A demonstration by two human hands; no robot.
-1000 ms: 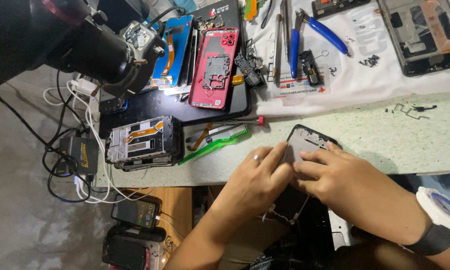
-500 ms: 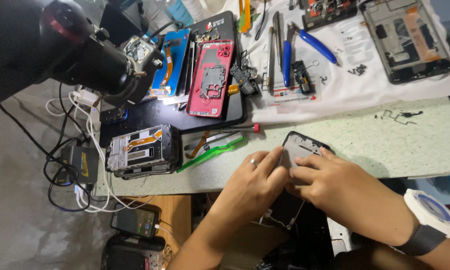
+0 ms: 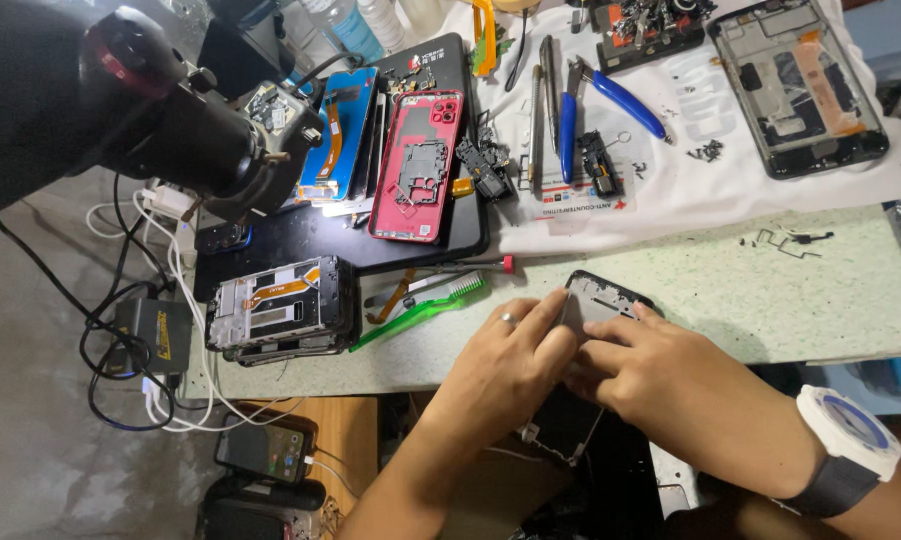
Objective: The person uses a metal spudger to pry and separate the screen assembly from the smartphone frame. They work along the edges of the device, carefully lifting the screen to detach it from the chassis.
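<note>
1. At far left, off the table (image 3: 730, 300) edge: tangled black and white cables (image 3: 120, 330) running to a small black box (image 3: 155, 335).
2. Above them, upper left: large black microscope head (image 3: 185, 130), tilted down toward a dark mat (image 3: 300, 235).
3. Below the mat: stack of bared phone frames (image 3: 280, 305) with an orange ribbon strip, lying flat near the front edge.
4. Lower left, beneath table level: a dark phone (image 3: 265, 450) with a cable plugged in, resting on a wooden surface.
5. On the mat: blue phone shell (image 3: 340, 135) and red phone back (image 3: 417, 165), side by side, nearly touching.
6. Just in front of the mat: green toothbrush (image 3: 420, 308), beside a red-tipped screwdriver (image 3: 470, 267).
7. Centre: left hand (image 3: 505, 355), ring on one finger, fingers bent and pressing on the phone frame (image 3: 605, 295).
8. Phone frame grey, tilted, far end resting on the table, near end hidden under both hands.
9. Right hand (image 3: 660, 375), fingertips pinched against the frame's lower part, touching the left hand; white-faced watch (image 3: 850, 435) on its wrist.
10. Farther back on a white cloth (image 3: 670, 190): blue-handled pliers (image 3: 605, 95).
11. Upper right: another opened phone (image 3: 800, 85), flat on the cloth.
</note>
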